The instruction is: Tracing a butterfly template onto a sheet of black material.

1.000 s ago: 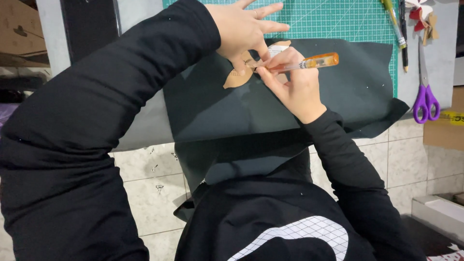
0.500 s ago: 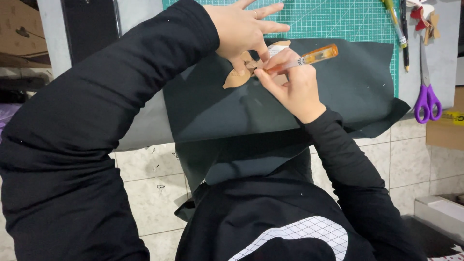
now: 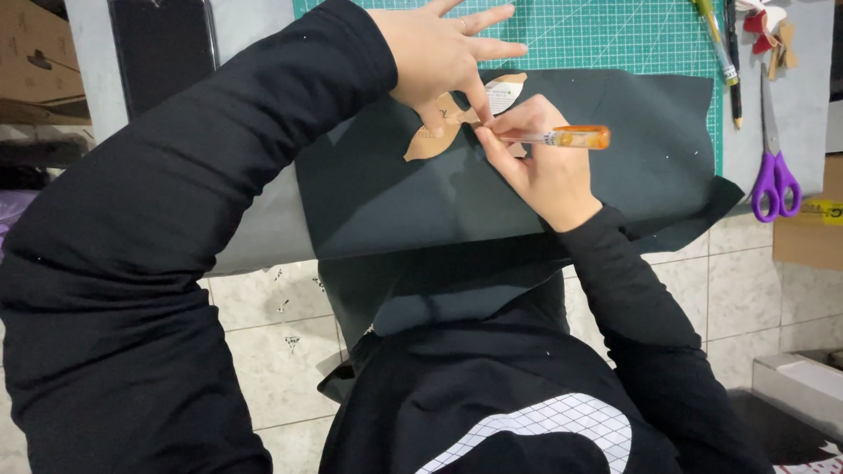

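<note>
Left hand [image 3: 443,57] spread flat on tan template [image 3: 436,138], right hand [image 3: 536,162] gripping orange pen [image 3: 562,138] at its edge.

Template [image 3: 439,139] on sheet [image 3: 615,167]; scissors [image 3: 773,175] right.

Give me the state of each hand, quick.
Left hand: open, fingers spread, pressing the tan cardboard template onto the dark sheet.
Right hand: closed on the orange-capped pen.
</note>
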